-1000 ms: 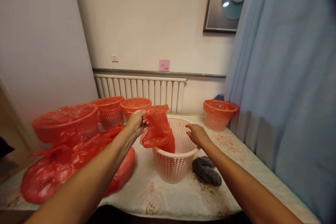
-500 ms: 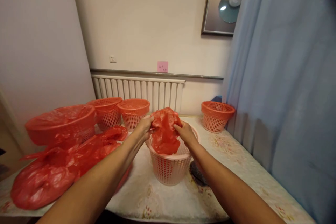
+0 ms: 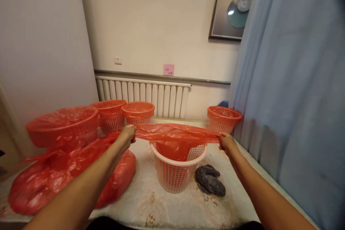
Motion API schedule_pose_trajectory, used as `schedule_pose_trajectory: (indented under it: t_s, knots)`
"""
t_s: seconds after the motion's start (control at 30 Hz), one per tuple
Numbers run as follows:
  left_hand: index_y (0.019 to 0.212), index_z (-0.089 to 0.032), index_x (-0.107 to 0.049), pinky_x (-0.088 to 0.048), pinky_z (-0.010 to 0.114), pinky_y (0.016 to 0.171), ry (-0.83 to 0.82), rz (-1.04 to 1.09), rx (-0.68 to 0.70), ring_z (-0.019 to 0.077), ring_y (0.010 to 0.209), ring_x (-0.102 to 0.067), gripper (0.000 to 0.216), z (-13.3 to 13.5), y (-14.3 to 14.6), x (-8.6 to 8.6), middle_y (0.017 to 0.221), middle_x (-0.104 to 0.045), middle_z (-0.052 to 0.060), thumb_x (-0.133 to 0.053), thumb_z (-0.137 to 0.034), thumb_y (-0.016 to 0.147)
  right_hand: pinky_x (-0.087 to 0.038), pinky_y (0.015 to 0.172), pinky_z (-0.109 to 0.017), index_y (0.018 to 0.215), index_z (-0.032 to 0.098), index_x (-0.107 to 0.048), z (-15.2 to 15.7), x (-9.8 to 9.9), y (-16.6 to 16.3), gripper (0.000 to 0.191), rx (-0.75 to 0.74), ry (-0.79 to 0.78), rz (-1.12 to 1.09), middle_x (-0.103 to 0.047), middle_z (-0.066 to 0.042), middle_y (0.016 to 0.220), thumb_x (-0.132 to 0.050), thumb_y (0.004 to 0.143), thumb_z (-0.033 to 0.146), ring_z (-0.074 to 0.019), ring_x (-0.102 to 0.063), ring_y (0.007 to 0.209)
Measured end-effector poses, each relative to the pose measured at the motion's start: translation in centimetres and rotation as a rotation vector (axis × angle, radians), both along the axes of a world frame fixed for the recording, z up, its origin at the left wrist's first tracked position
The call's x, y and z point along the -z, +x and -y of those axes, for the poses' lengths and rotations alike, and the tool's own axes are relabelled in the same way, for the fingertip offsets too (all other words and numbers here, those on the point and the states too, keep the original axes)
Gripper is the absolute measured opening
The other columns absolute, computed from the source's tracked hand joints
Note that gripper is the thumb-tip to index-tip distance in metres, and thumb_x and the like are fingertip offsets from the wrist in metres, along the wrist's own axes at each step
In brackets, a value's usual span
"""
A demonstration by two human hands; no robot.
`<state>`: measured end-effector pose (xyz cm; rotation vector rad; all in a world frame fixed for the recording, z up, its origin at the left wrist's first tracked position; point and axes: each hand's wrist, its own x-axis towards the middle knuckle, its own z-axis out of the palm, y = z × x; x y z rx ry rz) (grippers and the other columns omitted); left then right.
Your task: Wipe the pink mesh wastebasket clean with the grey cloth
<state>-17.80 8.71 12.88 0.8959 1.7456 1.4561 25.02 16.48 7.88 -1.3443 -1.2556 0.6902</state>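
Observation:
A red plastic bag point(image 3: 175, 133) is stretched sideways between my two hands, its lower part hanging into a pale pink perforated basket point(image 3: 175, 176). My left hand point(image 3: 128, 134) is closed on the bag's left end, left of the basket. At the other end my right hand point(image 3: 228, 143) pinches the bag, to the right of the rim. The basket stands upright on the table. Close to its right side lies a dark grey, crumpled cloth item point(image 3: 210, 180) whose kind I cannot make out.
Red-lined baskets stand at the back left point(image 3: 111, 115), beside it point(image 3: 138, 113), nearer left point(image 3: 63, 125) and at the back right point(image 3: 224, 118). Full red bags point(image 3: 40, 190) cover the table's left side. A blue curtain point(image 3: 285, 97) borders the floral tablecloth point(image 3: 151, 205).
My hands have moved well apart, left and right, pulling the bunched bag out into a wide band above the basket. The grey cloth item now shows fully.

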Motion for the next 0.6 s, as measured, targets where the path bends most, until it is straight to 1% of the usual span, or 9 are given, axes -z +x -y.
schedule_pose_trajectory:
  t_s: [0.1,0.17,0.23,0.3,0.33,0.4,0.5,0.6]
  knots:
    - [0.116,-0.016,-0.056,-0.053,0.042,0.081,-0.034,-0.199,0.053,0.0206,0.096,-0.061,0.032,0.2,-0.4,-0.1,0.115,-0.06,0.008,-0.056,-0.033,0.089,-0.039,0.039,-0.019,0.073,0.016,-0.063,0.2,0.3,0.9,0.015,0.011,-0.007,0.16,-0.047,0.008,0.042,-0.063,0.067,0.03,-0.0073,-0.042,0.034]
    - [0.114,-0.014,-0.057,-0.053,0.038,0.079,-0.03,-0.338,0.084,0.0204,0.093,-0.063,0.031,0.1,-0.6,-0.6,0.111,-0.063,0.009,-0.06,-0.026,0.086,-0.045,0.047,-0.022,0.081,0.016,-0.066,0.1,-0.1,1.4,0.019,0.01,0.008,0.268,-0.056,0.004,0.05,-0.064,0.065,0.024,-0.0103,-0.052,0.043]
    - [0.115,-0.012,-0.057,-0.051,0.032,0.077,-0.009,-0.472,0.122,0.0213,0.095,-0.063,0.038,0.0,-0.6,-1.3,0.109,-0.065,0.009,-0.063,-0.015,0.078,-0.049,0.06,-0.025,0.093,0.017,-0.068,0.0,-0.7,1.7,0.03,0.002,0.042,0.372,-0.065,0.0,0.064,-0.064,0.063,0.019,-0.0145,-0.061,0.059]
    - [0.119,-0.012,-0.056,-0.049,0.027,0.078,0.018,-0.597,0.178,0.0223,0.1,-0.063,0.05,-0.1,-0.3,-1.8,0.112,-0.066,0.01,-0.063,-0.008,0.069,-0.049,0.074,-0.029,0.099,0.019,-0.068,0.1,-1.4,1.6,0.038,-0.025,0.079,0.467,-0.07,-0.003,0.079,-0.064,0.061,0.015,-0.0183,-0.065,0.077]
    - [0.119,-0.013,-0.057,-0.048,0.026,0.079,0.03,-0.655,0.214,0.0223,0.102,-0.062,0.052,-0.2,-0.1,-2.1,0.114,-0.066,0.009,-0.062,-0.007,0.067,-0.048,0.079,-0.03,0.1,0.02,-0.068,0.3,-1.6,1.5,0.039,-0.047,0.094,0.508,-0.071,-0.004,0.085,-0.064,0.061,0.014,-0.0196,-0.065,0.083]
    - [0.114,-0.015,-0.061,-0.047,0.025,0.08,0.046,-0.763,0.294,0.0217,0.102,-0.062,0.049,-0.3,0.6,-2.5,0.113,-0.068,0.008,-0.06,-0.008,0.065,-0.046,0.084,-0.031,0.098,0.021,-0.069,0.6,-2.0,1.1,0.037,-0.103,0.116,0.574,-0.071,-0.005,0.092,-0.062,0.063,0.013,-0.0209,-0.064,0.09]
    - [0.104,-0.018,-0.067,-0.046,0.025,0.078,0.047,-0.901,0.388,0.0205,0.094,-0.064,0.036,-0.4,1.7,-2.9,0.105,-0.071,0.005,-0.06,-0.016,0.069,-0.046,0.083,-0.03,0.096,0.02,-0.07,1.1,-2.4,0.4,0.032,-0.183,0.134,0.633,-0.072,-0.004,0.094,-0.06,0.066,0.015,-0.0211,-0.065,0.091]
    - [0.098,-0.017,-0.068,-0.045,0.028,0.075,0.024,-1.025,0.386,0.0225,0.09,-0.065,0.028,-0.3,2.7,-3.3,0.098,-0.072,0.007,-0.059,-0.03,0.075,-0.046,0.081,-0.03,0.097,0.018,-0.07,1.7,-2.9,-0.2,0.029,-0.252,0.16,0.668,-0.072,-0.005,0.095,-0.063,0.069,0.025,-0.0219,-0.065,0.09]
